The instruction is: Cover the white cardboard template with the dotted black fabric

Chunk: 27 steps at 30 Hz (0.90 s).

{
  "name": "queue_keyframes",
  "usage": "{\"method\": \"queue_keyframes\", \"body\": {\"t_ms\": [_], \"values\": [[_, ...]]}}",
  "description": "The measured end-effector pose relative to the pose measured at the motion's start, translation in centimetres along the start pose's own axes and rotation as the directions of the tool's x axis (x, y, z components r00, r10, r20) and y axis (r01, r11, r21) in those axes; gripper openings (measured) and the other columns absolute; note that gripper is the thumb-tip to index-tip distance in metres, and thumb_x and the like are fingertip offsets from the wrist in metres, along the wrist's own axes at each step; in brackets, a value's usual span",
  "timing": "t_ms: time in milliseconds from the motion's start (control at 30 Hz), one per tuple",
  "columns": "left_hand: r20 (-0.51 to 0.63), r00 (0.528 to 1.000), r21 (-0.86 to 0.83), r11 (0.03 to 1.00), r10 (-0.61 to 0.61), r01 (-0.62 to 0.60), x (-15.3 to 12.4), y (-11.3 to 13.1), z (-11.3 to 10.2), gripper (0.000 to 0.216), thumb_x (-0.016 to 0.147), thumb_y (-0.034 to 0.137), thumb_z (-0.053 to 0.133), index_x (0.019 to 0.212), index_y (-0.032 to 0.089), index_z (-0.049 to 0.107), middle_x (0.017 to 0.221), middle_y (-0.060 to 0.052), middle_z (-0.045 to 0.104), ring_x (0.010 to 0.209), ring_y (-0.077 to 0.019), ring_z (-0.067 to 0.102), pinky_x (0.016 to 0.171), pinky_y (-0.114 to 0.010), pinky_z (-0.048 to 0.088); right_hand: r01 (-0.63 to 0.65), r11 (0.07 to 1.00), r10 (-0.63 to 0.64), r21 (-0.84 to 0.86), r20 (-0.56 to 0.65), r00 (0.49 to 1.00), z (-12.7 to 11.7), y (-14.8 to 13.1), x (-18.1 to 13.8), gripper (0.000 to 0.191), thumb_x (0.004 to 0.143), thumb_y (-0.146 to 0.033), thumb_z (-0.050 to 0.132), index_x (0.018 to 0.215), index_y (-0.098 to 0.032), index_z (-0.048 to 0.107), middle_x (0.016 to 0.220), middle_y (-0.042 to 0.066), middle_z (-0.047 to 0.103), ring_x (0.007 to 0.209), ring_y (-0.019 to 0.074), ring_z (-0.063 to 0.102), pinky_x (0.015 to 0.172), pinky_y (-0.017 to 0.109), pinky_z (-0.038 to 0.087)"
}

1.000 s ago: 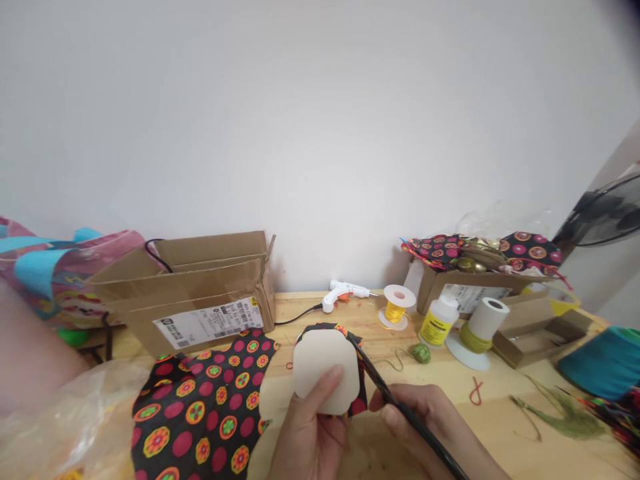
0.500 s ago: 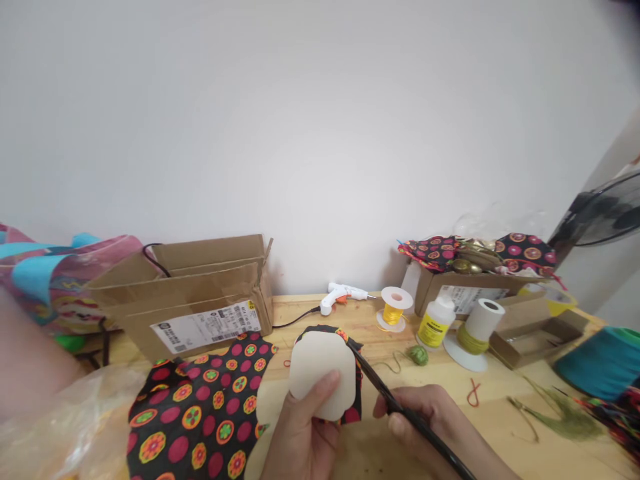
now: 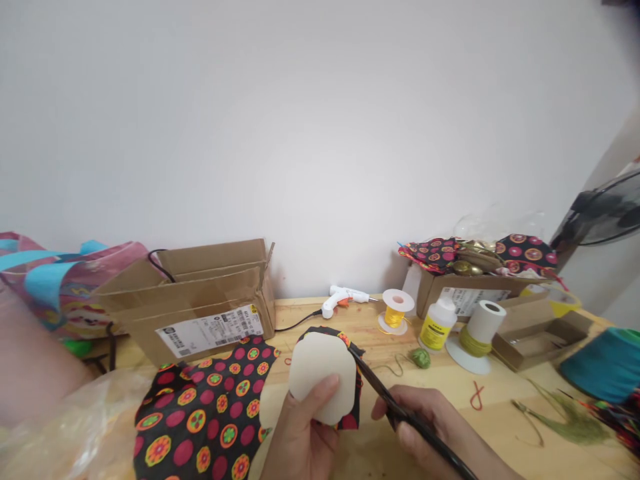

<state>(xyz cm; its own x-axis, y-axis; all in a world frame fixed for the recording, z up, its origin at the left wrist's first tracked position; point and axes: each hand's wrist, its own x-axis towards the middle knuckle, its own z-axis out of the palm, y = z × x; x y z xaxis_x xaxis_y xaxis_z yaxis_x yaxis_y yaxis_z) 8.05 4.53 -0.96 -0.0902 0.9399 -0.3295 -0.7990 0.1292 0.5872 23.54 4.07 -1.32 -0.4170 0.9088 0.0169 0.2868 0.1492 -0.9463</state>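
Note:
My left hand (image 3: 313, 423) pinches a pale cream card (image 3: 320, 373) with rounded corners, thumb across its front. Behind the card lies a piece of black patterned fabric (image 3: 351, 417), its edge showing at the top and right. My right hand (image 3: 425, 417) grips a long, slim black tool (image 3: 375, 381) whose exact kind I cannot make out. The tool's far end meets the fabric edge at the card's upper right corner. To the left, a larger sheet of the same black fabric with pink dots and flowers (image 3: 210, 413) spreads over the table.
A cardboard box (image 3: 190, 307) stands at back left, beside a pink and blue bag (image 3: 65, 287). Behind my hands lies a white glue gun (image 3: 345, 299). Rightward are a yellow thread spool (image 3: 396, 317), glue bottle (image 3: 438, 325), green cord spool (image 3: 473, 343), filled box (image 3: 465, 300) and teal thread cone (image 3: 603, 363).
The view has shifted slightly, so the table items sit a little lower and to the right. Both hands keep their holds, and the black tool stays at the fabric edge.

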Motion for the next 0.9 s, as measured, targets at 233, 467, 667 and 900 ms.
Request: {"method": "queue_keyframes", "body": {"t_ms": [233, 467, 667, 900], "values": [[0.024, 1.0, -0.013, 1.0, 0.004, -0.004, -0.3, 0.0, 0.1, 0.051, 0.062, 0.001, 0.062, 0.11, 0.017, 0.052, 0.072, -0.005, 0.07, 0.067, -0.0214, 0.066, 0.054, -0.026, 0.054, 0.042, 0.992, -0.05, 0.121, 0.067, 0.997, 0.5, 1.5, 0.1, 0.059, 0.07, -0.07, 0.035, 0.08, -0.013, 0.049, 0.051, -0.008, 0.026, 0.042, 0.0051, 0.02, 0.038, 0.02, 0.013], [-0.003, 1.0, -0.027, 1.0, -0.008, 0.008, -0.6, 0.2, 0.6, 0.048, 0.061, -0.002, 0.058, 0.106, 0.015, 0.055, 0.068, -0.005, 0.07, 0.064, -0.0213, 0.066, 0.049, -0.024, 0.054, -0.001, 1.0, 0.0, 0.028, 0.034, 0.999, 0.4, 0.1, -0.1, 0.055, 0.069, -0.068, 0.038, 0.068, -0.014, 0.048, 0.05, -0.007, 0.025, 0.046, 0.0058, 0.022, 0.039, 0.019, 0.015], [0.021, 0.999, -0.038, 0.999, -0.038, 0.038, -0.6, 0.2, 0.5, 0.049, 0.06, 0.0, 0.061, 0.106, 0.015, 0.056, 0.071, -0.007, 0.071, 0.067, -0.0234, 0.066, 0.052, -0.026, 0.055, -0.013, 1.0, 0.014, -0.026, 0.031, 0.999, 0.0, -0.4, -0.1, 0.048, 0.067, -0.061, 0.051, 0.066, -0.014, 0.048, 0.048, -0.007, 0.025, 0.045, 0.0055, 0.021, 0.04, 0.02, 0.014], [-0.008, 1.0, -0.019, 1.0, -0.015, 0.015, -0.7, 0.5, 0.7, 0.052, 0.062, -0.001, 0.059, 0.111, 0.015, 0.053, 0.074, -0.007, 0.071, 0.068, -0.0229, 0.066, 0.059, -0.03, 0.055, -0.034, 0.999, 0.036, -0.04, 0.038, 0.999, -0.4, -0.2, -0.1, 0.046, 0.066, -0.058, 0.054, 0.065, -0.013, 0.05, 0.047, -0.008, 0.026, 0.043, 0.0048, 0.022, 0.038, 0.019, 0.014]]}}
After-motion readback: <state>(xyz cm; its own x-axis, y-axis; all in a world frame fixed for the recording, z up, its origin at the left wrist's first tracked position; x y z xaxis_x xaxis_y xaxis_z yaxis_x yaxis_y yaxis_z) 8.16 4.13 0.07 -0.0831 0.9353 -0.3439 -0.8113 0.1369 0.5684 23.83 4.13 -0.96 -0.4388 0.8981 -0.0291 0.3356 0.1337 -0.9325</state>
